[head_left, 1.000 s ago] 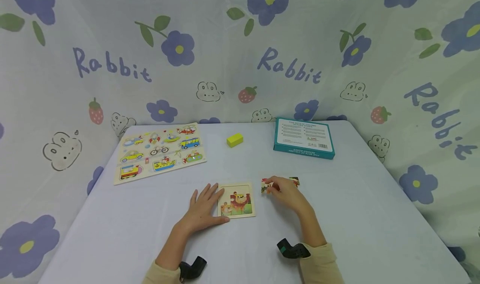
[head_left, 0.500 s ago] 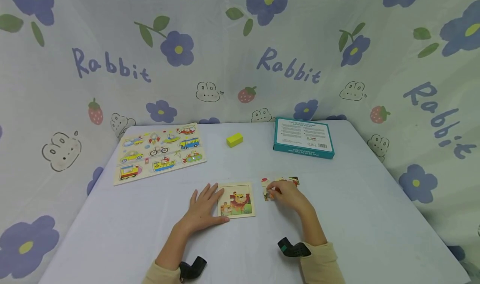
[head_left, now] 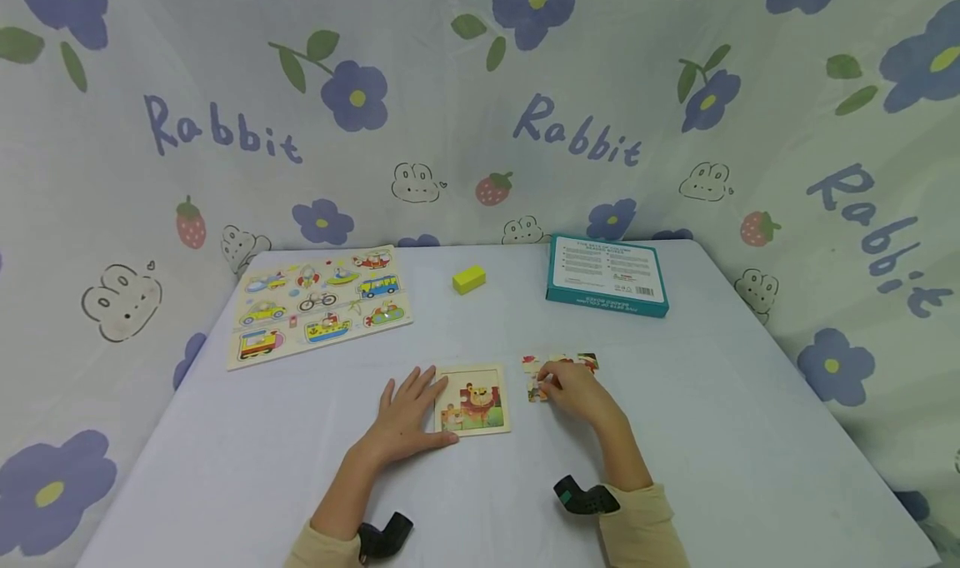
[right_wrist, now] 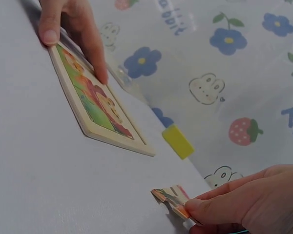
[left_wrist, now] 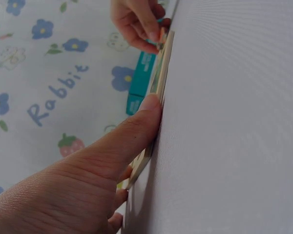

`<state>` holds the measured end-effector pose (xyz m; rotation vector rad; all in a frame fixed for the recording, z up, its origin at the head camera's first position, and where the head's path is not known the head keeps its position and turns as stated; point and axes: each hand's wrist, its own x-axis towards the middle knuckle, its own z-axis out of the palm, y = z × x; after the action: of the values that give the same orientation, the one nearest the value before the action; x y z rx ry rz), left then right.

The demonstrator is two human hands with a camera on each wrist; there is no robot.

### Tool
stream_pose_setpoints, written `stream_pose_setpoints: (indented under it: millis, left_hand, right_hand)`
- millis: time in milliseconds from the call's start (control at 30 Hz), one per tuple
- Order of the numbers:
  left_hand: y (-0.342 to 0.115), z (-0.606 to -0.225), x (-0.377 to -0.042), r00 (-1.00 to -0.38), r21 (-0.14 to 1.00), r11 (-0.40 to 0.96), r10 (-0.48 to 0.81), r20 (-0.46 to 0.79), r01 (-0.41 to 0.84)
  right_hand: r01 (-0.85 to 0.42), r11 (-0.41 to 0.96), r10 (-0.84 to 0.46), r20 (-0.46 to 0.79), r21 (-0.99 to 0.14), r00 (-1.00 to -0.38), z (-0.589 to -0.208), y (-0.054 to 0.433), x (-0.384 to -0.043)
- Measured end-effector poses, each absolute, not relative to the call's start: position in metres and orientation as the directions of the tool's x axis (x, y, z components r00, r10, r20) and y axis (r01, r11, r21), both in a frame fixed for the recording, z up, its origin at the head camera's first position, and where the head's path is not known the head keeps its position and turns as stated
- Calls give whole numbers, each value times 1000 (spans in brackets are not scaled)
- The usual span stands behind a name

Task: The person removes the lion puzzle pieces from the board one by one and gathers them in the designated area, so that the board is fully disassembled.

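My left hand [head_left: 405, 422] rests at the left side of a small square wooden puzzle tray [head_left: 480, 377], thumb on its near edge and fingers spread along its upper left. Joined pieces with a bear picture [head_left: 478, 400] fill the tray's lower right part; its upper left is bare wood. To the right of the tray, my right hand [head_left: 576, 391] pinches a jigsaw piece [right_wrist: 172, 199] between thumb and fingers, close over the table. Other loose jigsaw pieces [head_left: 589, 360] lie behind and partly under that hand, mostly hidden.
A board of vehicle pictures [head_left: 300, 306] lies at the back left. A yellow block [head_left: 469, 281] sits at the back middle, and a flat teal box [head_left: 607, 276] at the back right. A patterned curtain [head_left: 450, 135] hangs behind the white table [head_left: 750, 435].
My right hand has drawn a jigsaw piece slightly toward me, away from the other loose pieces, then stayed nearly still. The left hand and tray have not moved.
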<state>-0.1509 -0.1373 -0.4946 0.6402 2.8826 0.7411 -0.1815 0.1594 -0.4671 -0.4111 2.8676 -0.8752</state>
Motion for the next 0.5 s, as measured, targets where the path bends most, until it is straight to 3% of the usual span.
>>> stream_pose_setpoints:
  millis: [500]
  left_hand:
    - [-138, -496, -150, -907, 487, 791, 420, 7, 370]
  right_hand:
    - [-179, 819, -244, -49, -545, -968, -468, 160, -181]
